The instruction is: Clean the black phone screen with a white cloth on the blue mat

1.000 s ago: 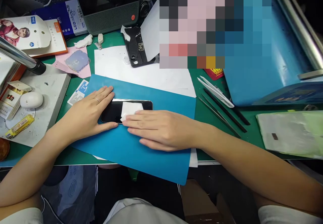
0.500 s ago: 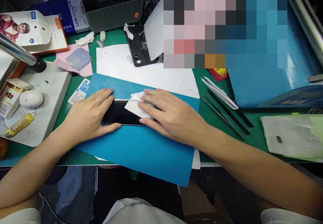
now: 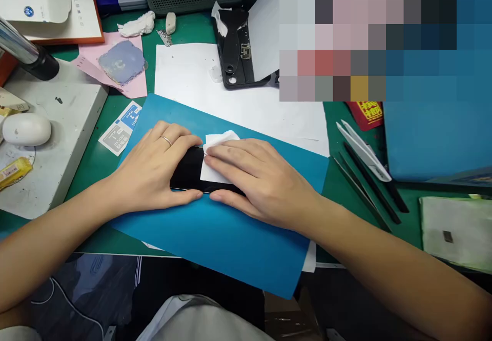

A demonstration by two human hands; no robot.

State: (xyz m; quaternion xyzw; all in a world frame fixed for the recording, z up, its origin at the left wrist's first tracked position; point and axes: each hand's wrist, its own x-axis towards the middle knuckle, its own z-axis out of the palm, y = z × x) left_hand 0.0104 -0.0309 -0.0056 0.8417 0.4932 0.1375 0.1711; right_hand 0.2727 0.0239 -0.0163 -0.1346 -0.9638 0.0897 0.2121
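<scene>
A black phone (image 3: 189, 173) lies face up on a blue mat (image 3: 215, 228). My left hand (image 3: 154, 169), with a ring on one finger, clasps the phone's left end between thumb and fingers. My right hand (image 3: 257, 177) lies flat over the phone's right part, its fingers pressing a white wipe (image 3: 217, 148) onto the screen. Most of the phone is hidden under both hands.
White paper (image 3: 200, 89) lies behind the mat, with an opened black phone back (image 3: 234, 54) on it. Tweezers and thin black tools (image 3: 365, 166) lie right of the mat. A pink sheet with a grey cloth (image 3: 121, 64), a wipe sachet (image 3: 119, 133) and a white base (image 3: 49, 136) sit left.
My right hand slid the white wipe from the phone's near edge up and across the screen toward the left. The left hand stayed on the phone's end. The camera tilted lower and closer.
</scene>
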